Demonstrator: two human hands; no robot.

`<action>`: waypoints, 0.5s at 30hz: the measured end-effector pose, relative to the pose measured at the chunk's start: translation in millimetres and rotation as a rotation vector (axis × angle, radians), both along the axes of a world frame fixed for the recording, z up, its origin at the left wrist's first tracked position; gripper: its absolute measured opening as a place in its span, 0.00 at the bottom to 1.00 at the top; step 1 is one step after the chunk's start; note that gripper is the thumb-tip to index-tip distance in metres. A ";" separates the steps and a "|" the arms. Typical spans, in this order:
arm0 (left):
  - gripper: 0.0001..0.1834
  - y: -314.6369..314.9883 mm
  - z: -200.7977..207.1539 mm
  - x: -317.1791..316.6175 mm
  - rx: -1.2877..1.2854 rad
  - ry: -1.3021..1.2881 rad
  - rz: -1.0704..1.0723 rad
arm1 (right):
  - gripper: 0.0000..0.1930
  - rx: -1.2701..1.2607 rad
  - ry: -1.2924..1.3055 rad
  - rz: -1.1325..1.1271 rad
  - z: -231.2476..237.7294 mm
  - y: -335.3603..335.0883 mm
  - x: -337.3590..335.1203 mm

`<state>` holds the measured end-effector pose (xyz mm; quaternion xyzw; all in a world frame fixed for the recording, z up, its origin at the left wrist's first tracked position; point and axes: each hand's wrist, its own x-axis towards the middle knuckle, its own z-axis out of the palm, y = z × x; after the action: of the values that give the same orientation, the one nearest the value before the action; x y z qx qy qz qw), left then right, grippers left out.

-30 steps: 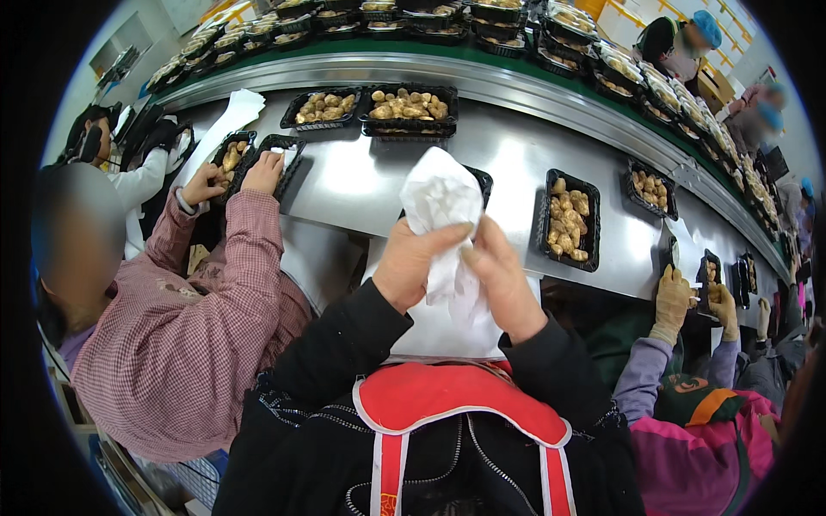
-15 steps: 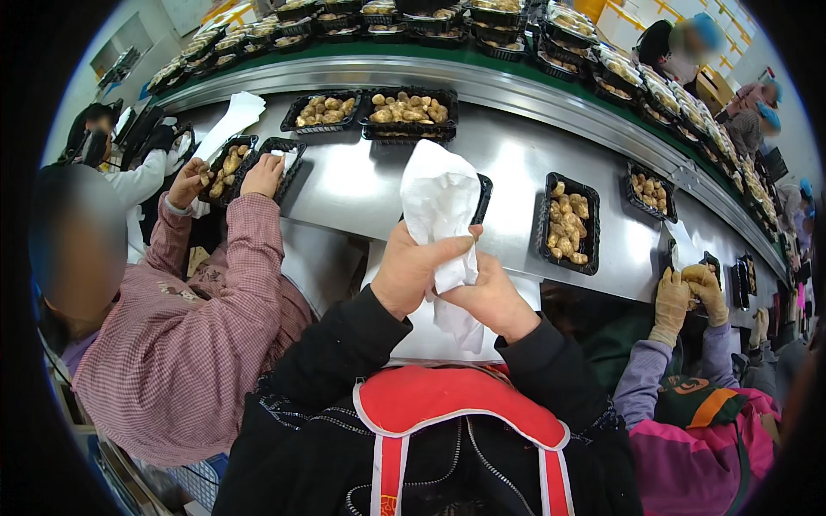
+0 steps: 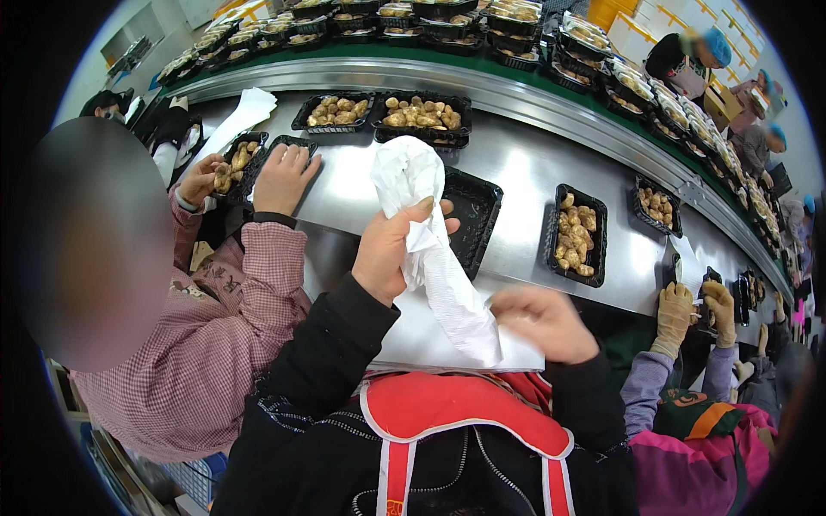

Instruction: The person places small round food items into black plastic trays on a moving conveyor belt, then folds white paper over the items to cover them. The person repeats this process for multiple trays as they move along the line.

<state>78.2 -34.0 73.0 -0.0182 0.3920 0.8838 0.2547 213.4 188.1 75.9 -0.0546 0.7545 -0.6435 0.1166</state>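
The left hand (image 3: 391,249) is closed around a crumpled white paper sheet (image 3: 430,249), thin and wrinkled, bunched into a soft knob above the fist and trailing down in a long creased tail. The right hand (image 3: 542,322), blurred, sits at the lower end of that tail with its fingers curled; whether it pinches the paper cannot be told. Just behind the sheet lies an empty black plastic tray (image 3: 471,213), rectangular with ribbed walls. To the right of that tray stands a like tray of pale brown lumpy pieces (image 3: 575,234). Left of it, a neighbour's hand (image 3: 284,176) in a checked pink sleeve rests on another tray. All sit on a brushed, glossy stainless steel counter (image 3: 525,168). Beyond the empty tray runs a green conveyor belt (image 3: 482,64) crowded with filled trays.
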 end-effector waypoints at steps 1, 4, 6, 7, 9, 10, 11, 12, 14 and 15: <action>0.17 -1.0 -1.8 -1.6 0.017 -0.007 -0.037 | 0.13 -0.293 0.004 -0.212 -4.1 7.2 -3.2; 0.19 4.3 1.7 5.7 0.082 -0.032 -0.104 | 0.21 0.622 0.626 -0.473 7.3 -0.9 -24.7; 0.25 4.6 -10.0 5.3 0.110 -0.006 -0.175 | 0.29 0.958 0.947 -0.301 13.4 -24.4 -32.7; 0.24 6.8 -15.2 4.4 0.134 -0.001 -0.190 | 0.30 0.954 1.078 -0.263 1.9 -37.3 -36.5; 0.21 11.0 -10.8 5.5 0.140 0.011 -0.186 | 0.25 0.865 1.228 -0.175 1.5 -58.5 -34.4; 0.21 12.9 -7.9 6.9 0.094 0.003 -0.156 | 0.23 0.790 1.289 -0.157 1.6 -66.2 -36.1; 0.20 14.3 -6.1 8.7 0.047 -0.006 -0.125 | 0.24 0.743 1.250 -0.120 -2.4 -67.4 -38.3; 0.20 14.8 -4.5 9.9 0.003 -0.010 -0.095 | 0.25 0.698 1.215 -0.084 -6.9 -67.8 -41.3; 0.21 12.1 -19.0 5.9 -0.023 0.055 -0.107 | 0.25 0.622 1.112 -0.073 -5.6 -70.3 -43.2; 0.21 13.1 -19.8 6.6 -0.041 0.084 -0.097 | 0.24 0.597 1.039 -0.094 3.1 -72.7 -41.1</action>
<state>84.8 -20.9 53.2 0.0329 0.4210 0.8621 0.2802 172.3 115.4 79.0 -0.2937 0.8623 -0.2974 -0.2858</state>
